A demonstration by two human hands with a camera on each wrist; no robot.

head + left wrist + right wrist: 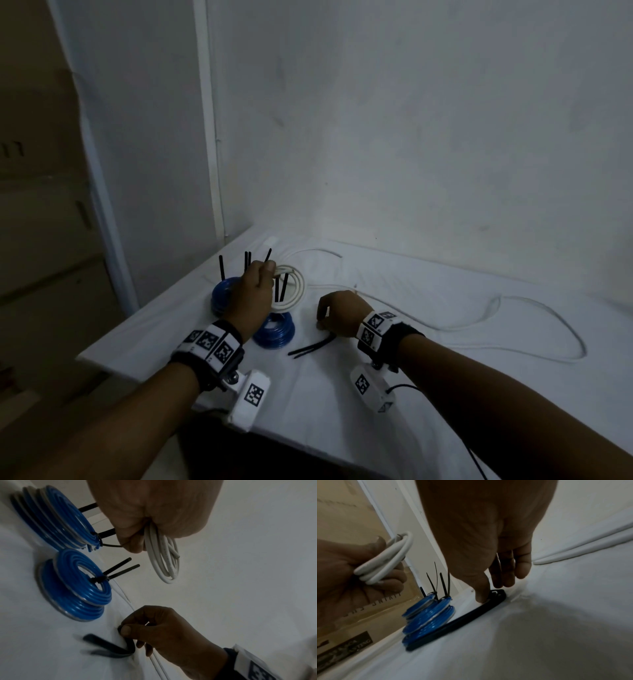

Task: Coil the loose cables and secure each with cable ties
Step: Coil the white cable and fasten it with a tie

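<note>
Cable ties, loose and black, lie on the white surface nearest the person, just right of the nearer blue coil; the right hand pinches their head end. Beyond that blue coil, the left hand clasps a white coil aloft. Both blue coils carry tightened ties. A cardboard box left of them bears partly readable print, "LIVING".
</note>
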